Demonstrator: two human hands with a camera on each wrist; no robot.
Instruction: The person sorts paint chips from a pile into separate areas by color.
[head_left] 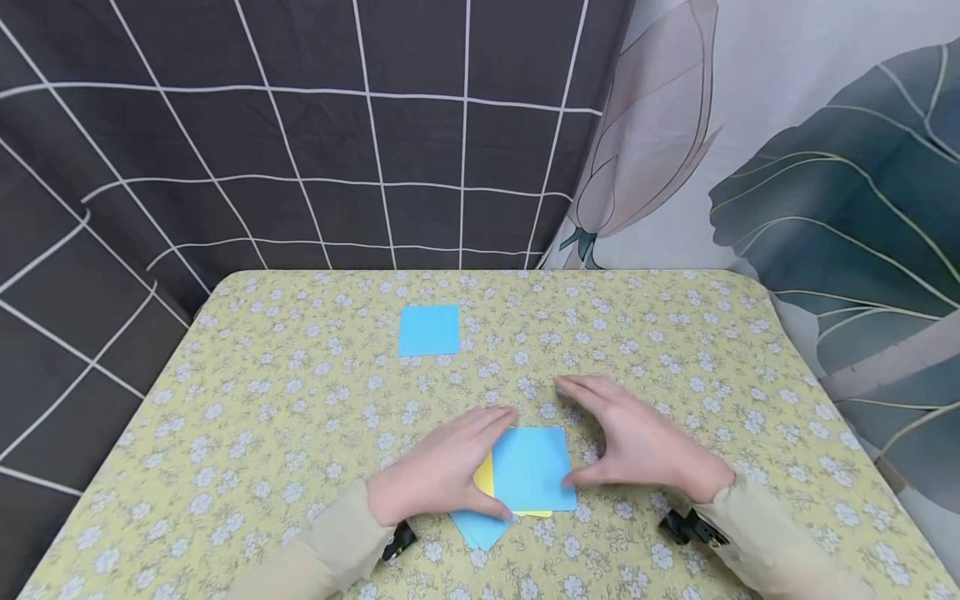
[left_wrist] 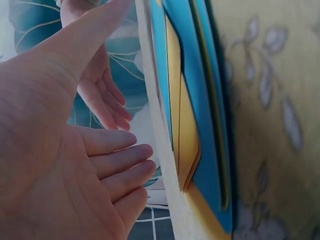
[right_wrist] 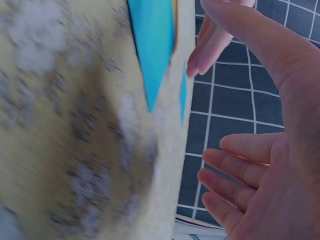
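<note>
A loose stack of square paper sheets lies near the table's front, with a blue sheet [head_left: 532,467] on top. Beneath it show a yellow sheet [head_left: 486,477] and another blue sheet [head_left: 482,528], turned at different angles. My left hand [head_left: 446,467] hovers at the stack's left side, fingers extended and thumb near the paper. On the other side is my right hand [head_left: 637,437], its thumb close to the top sheet's right edge and its fingers spread apart from the thumb. Neither palm holds anything in the wrist views. Whether the thumbs touch the paper I cannot tell.
A single blue square sheet [head_left: 428,330] lies flat farther back on the table. The table wears a yellow floral cloth [head_left: 285,417]. Behind it hang a dark grid-patterned curtain [head_left: 315,142] and, to the right, a leaf-printed curtain [head_left: 847,208].
</note>
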